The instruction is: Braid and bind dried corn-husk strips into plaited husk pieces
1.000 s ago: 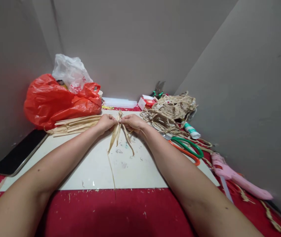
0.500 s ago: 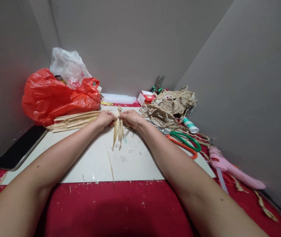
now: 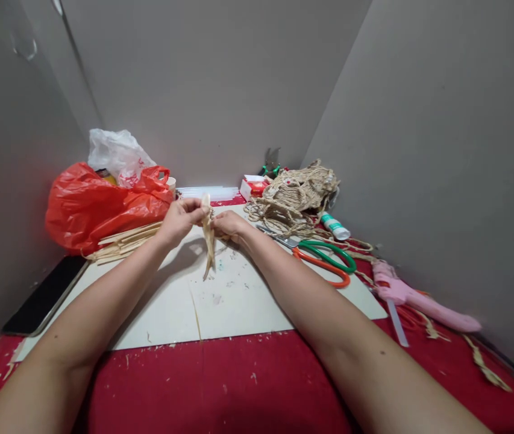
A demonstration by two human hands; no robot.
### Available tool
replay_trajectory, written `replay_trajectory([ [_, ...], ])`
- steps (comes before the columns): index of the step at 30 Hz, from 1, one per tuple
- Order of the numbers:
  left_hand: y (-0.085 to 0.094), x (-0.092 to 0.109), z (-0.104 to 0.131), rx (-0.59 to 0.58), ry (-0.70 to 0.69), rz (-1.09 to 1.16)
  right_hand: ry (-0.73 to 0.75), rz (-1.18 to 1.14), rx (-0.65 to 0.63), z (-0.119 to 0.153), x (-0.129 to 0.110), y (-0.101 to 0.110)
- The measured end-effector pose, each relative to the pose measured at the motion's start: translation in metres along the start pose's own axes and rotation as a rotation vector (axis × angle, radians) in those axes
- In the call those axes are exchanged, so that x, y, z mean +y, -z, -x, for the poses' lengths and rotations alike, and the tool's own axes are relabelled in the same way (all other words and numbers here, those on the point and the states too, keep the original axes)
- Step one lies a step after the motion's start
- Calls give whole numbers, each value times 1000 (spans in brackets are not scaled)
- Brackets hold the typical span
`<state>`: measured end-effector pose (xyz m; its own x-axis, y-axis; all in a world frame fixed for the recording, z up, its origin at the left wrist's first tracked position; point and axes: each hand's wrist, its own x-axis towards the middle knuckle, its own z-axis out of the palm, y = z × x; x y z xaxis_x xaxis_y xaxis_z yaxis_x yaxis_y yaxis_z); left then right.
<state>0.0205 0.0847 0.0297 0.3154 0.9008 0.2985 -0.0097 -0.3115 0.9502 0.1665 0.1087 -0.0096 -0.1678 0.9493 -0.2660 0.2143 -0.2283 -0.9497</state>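
Observation:
Over the white board (image 3: 238,307), my left hand (image 3: 183,220) pinches a pale dried strip near its top. My right hand (image 3: 228,225) is closed beside it, on the small bundle of dried strips (image 3: 209,241), whose ends hang down between the hands. The fingertips of both hands nearly meet. A stack of straw-coloured strips (image 3: 125,242) lies just left of my left hand. Scissors with green and orange handles (image 3: 329,256) rest to the right of my right forearm.
A red plastic bag (image 3: 98,208) and a black phone (image 3: 46,295) lie at the left. Braided cord (image 3: 299,193), a green-and-white tube (image 3: 334,226) and a pink glue gun (image 3: 423,301) are at the right. Red cloth (image 3: 220,386) covers the front.
My left hand has risen and turned, lifting a strip upright by its top. The hanging ends look narrower and closer together. The camera view has shifted slightly.

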Motion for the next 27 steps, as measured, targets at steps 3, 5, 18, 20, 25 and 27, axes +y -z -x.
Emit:
replay_trajectory([
  [3, 7, 37, 5, 98, -46, 26, 16, -14, 63, 0, 2, 0],
  [5, 19, 64, 9, 175, -20, -10, 17, -12, 77, 1, 1, 0],
  [18, 122, 115, 29, 216, 246, -991, 6, -101, -45, 2, 1, 1],
  [20, 109, 80, 38, 282, 164, -1372, 4, -121, -71, 2, 2, 2],
  [25, 37, 21, 78, -99, 126, -1241, 4, -151, -123, -1, 4, 4],
  [27, 12, 16, 94, -330, 222, -1164, 5, -157, -137, -2, 5, 6],
])
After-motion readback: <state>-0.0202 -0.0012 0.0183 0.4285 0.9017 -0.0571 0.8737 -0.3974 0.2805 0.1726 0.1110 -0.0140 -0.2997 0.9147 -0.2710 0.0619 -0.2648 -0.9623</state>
